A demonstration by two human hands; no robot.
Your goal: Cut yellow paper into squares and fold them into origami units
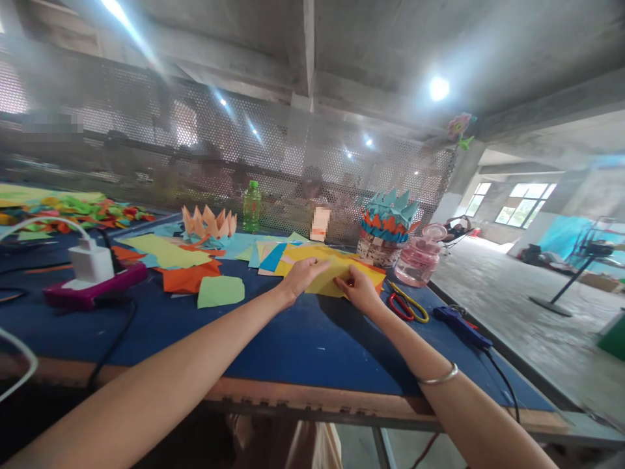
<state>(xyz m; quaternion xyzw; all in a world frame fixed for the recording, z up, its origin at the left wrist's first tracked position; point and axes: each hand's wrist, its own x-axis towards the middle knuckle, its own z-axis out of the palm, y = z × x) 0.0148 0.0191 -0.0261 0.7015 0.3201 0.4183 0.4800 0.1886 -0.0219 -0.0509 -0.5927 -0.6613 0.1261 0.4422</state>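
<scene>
A sheet of yellow paper (328, 281) is held between my two hands above the blue table. My left hand (303, 277) grips its left side, thumb stretched along the top and the other fingers mostly hidden. At the right edge, my right hand (360, 286) pinches the sheet with curled fingers. Behind them, more coloured sheets lie fanned out, among them a blue sheet (273, 258). A pair of scissors (409, 303) with red and yellow handles rests to the right of my right hand. A light green paper piece (221, 291) lies left of my left hand.
Folded-paper crowns (209, 223) stand behind orange paper (189, 276). A green bottle (252, 207), a paper-decorated basket (383, 242) and a pink water jar (417, 257) line the back. A purple power strip (95, 286) with a charger is left; a blue corded tool (463, 327) is right.
</scene>
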